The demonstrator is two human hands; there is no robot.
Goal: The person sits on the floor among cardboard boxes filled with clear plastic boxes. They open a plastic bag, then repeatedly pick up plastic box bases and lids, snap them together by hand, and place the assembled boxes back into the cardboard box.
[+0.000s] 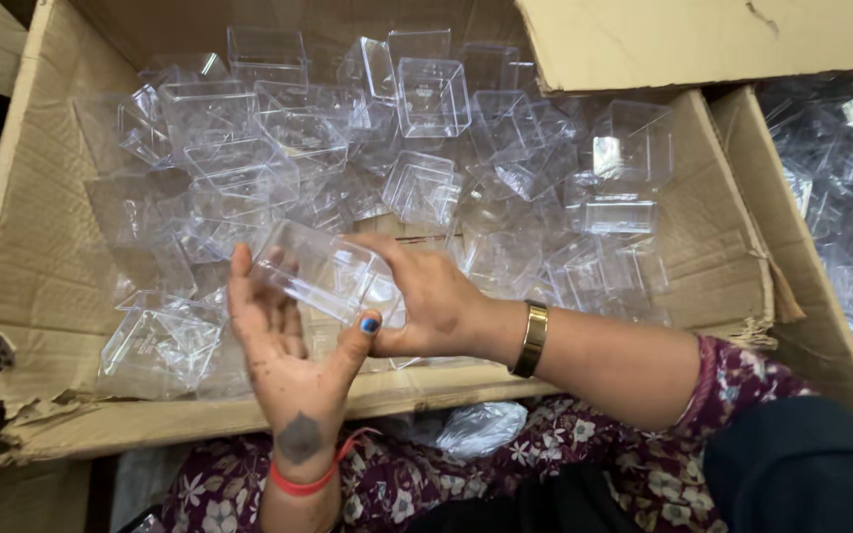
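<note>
While tilted, clear plastic box [320,268] between both hands' fingers [241,286].

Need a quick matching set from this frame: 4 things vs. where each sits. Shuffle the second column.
Things:
1. clear box
2. gold bangle
3. red band
4. cardboard carton

Places:
A. right wrist
B. around the loose clear boxes
C. between both hands
D. left wrist

Pairs: 1-C, 2-A, 3-D, 4-B
</note>
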